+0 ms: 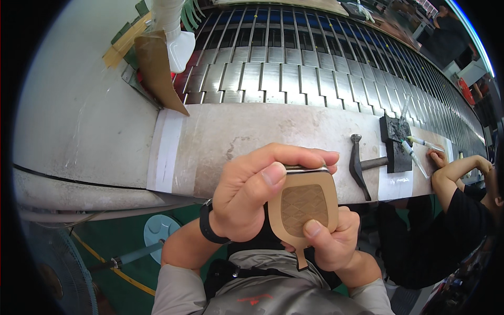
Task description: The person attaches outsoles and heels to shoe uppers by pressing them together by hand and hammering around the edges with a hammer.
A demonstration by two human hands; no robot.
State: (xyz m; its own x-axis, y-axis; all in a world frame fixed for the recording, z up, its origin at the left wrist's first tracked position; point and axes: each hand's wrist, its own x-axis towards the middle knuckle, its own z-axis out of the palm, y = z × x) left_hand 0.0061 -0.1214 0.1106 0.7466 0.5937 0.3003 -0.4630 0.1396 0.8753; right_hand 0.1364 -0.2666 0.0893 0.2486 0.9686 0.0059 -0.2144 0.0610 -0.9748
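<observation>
Probably a factory assembly line: a slatted metal conveyor (294,73), a hammer (362,165), a co-worker (451,210) alongside.

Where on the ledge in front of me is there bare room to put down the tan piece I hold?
The ledge is bare between the white tape strip on its left and the hammer on its right, just beyond both hands. Right of the hammer it is crowded: a dark block, pens and a co-worker's hand.
</observation>
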